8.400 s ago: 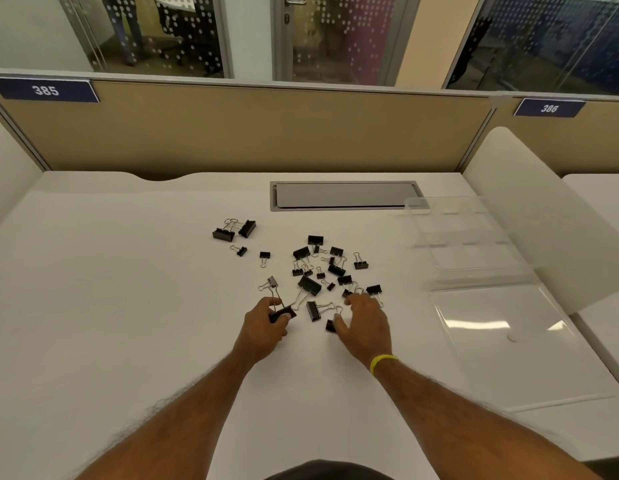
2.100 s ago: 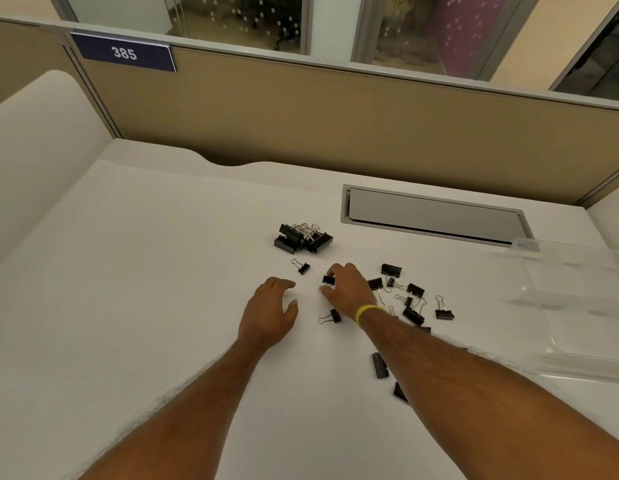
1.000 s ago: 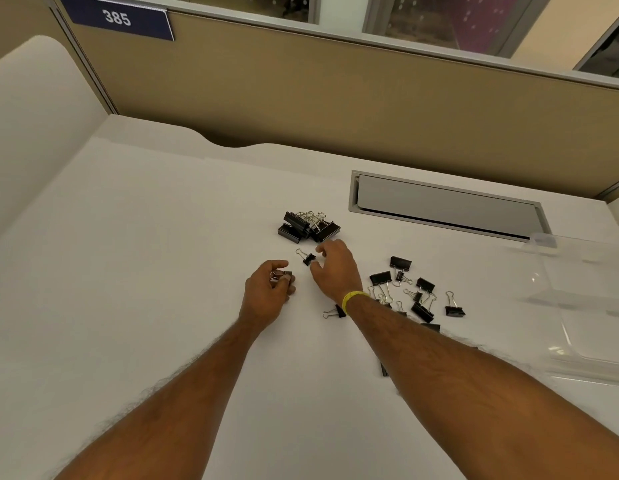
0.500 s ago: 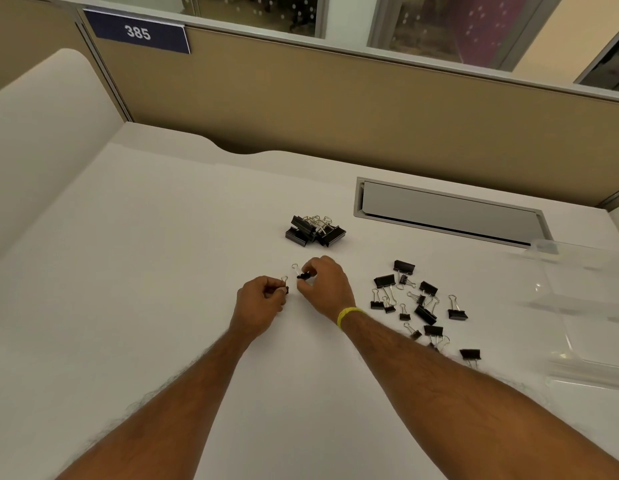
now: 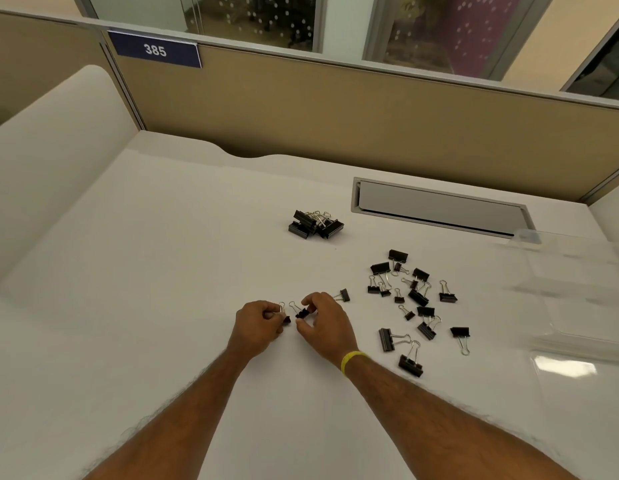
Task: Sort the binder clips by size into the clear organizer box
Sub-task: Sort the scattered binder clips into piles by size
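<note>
My left hand (image 5: 257, 327) pinches a small black binder clip (image 5: 286, 319) at its fingertips. Close beside it, my right hand (image 5: 327, 325) grips another small binder clip (image 5: 302, 312) between thumb and forefinger, just above the white desk. Several black clips of mixed sizes lie scattered (image 5: 413, 299) to the right of my hands. One small clip (image 5: 344, 295) lies just behind my right hand. A tight pile of large clips (image 5: 315, 224) sits farther back. The clear organizer box (image 5: 574, 271) stands at the right edge, partly cut off, its lid (image 5: 578, 362) lying flat nearer me.
A grey cable hatch (image 5: 439, 209) is set into the desk behind the clips. A tan partition (image 5: 335, 109) with a sign reading 385 (image 5: 155, 50) closes off the back. A white curved divider (image 5: 41, 161) rises on the left.
My hands have drawn back toward me, away from the large-clip pile, each now holding a small clip. The view has shifted slightly, bringing more scattered clips into sight.
</note>
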A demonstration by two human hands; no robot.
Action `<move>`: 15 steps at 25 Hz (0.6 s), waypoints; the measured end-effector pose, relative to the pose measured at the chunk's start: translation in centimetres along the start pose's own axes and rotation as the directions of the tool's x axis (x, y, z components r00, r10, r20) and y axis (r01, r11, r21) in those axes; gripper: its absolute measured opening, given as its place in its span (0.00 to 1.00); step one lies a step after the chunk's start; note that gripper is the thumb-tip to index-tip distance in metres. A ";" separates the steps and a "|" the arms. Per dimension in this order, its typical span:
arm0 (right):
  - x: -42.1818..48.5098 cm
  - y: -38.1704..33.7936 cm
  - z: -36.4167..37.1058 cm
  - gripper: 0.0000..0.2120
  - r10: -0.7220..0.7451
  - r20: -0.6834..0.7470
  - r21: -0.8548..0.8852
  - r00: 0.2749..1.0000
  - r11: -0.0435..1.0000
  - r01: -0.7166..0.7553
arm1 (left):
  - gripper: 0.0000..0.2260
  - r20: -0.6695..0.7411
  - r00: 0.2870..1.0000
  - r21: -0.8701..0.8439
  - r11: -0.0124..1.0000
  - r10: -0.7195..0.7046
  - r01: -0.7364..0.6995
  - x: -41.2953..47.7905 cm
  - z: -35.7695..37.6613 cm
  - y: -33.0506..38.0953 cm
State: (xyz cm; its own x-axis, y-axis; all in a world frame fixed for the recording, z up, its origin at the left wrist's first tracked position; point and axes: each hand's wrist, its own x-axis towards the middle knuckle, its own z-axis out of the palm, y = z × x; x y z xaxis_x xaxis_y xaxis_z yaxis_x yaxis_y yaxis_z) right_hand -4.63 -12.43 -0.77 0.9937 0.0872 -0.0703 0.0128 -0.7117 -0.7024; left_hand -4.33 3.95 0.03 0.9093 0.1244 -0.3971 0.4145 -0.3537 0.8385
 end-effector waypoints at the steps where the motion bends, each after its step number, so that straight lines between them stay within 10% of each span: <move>1: -0.7 0.1 0.2 0.13 0.004 -0.001 0.001 1.000 1.000 -0.004 | 0.02 0.009 1.000 0.013 1.000 0.013 -0.013 -0.6 0.2 -0.3; 15: -6.1 1.7 -0.5 0.16 -0.054 0.068 0.000 0.996 0.999 0.054 | 0.05 0.046 0.993 0.268 0.956 0.108 -0.117 -4.6 1.7 -2.2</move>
State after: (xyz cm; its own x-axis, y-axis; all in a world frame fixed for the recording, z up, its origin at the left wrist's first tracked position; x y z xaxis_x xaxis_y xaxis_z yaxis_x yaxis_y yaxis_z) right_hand -10.63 -14.57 -1.16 0.9817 0.1727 -0.0804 0.0665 -0.7062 -0.7049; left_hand -9.48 2.57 -0.63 0.9462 0.0424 -0.3208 0.2805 -0.6016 0.7479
